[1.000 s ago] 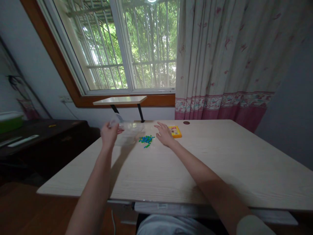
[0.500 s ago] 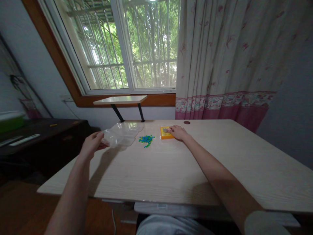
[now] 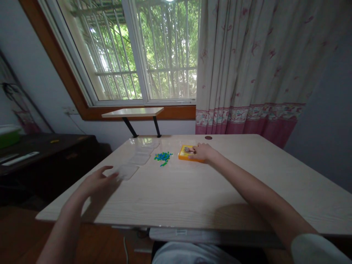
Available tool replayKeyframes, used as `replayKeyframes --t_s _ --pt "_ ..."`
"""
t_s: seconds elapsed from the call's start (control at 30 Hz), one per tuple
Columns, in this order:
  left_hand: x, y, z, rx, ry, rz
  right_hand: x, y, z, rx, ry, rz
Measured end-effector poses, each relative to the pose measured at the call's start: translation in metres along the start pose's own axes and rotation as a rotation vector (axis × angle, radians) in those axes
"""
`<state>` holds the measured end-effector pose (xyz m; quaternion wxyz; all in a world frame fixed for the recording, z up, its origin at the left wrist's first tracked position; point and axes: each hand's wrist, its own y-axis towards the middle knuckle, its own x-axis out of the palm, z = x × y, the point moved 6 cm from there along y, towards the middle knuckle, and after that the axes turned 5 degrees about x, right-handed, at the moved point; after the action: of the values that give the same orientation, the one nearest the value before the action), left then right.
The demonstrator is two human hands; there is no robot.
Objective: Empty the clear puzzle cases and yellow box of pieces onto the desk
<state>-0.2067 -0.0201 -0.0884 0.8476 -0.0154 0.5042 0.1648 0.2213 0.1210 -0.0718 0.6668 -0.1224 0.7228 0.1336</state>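
Observation:
My right hand (image 3: 204, 151) rests on a small yellow box (image 3: 185, 153) at the far middle of the pale wooden table (image 3: 209, 190), fingers closed over its right edge. My left hand (image 3: 95, 182) hovers open near the table's left edge, just short of a clear plastic tray (image 3: 128, 171) that lies flat there. More clear plastic trays (image 3: 143, 154) lie in a row beyond it. A small heap of blue and green pieces (image 3: 163, 157) sits between the trays and the yellow box.
A narrow white shelf (image 3: 132, 112) on black brackets stands at the table's far edge under the barred window. A flowered curtain (image 3: 255, 66) hangs at the right. A dark low cabinet (image 3: 41, 154) stands to the left of the table.
My left hand has set the clear tray down on the table and drawn back toward me, open. My right hand moved from the pieces to the yellow box and slid it left.

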Motion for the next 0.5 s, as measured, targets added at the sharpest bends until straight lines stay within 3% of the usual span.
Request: replayKeyframes --t_s 0.07,0.23,0.37,0.5 --pt "0.007 -0.004 0.013 0.0 0.022 -0.075 0.0 -0.001 0.003 -0.079 0.009 -0.033" --pt "0.013 -0.008 0.041 0.041 0.071 -0.087 0.009 0.007 0.013 -0.183 0.085 -0.152" --pt "0.005 -0.008 0.063 0.113 0.182 0.002 0.01 0.011 0.015 -0.217 0.145 -0.102" --pt "0.016 -0.002 0.114 0.28 0.023 -0.044 0.004 0.014 -0.001 -0.213 0.421 -0.017"
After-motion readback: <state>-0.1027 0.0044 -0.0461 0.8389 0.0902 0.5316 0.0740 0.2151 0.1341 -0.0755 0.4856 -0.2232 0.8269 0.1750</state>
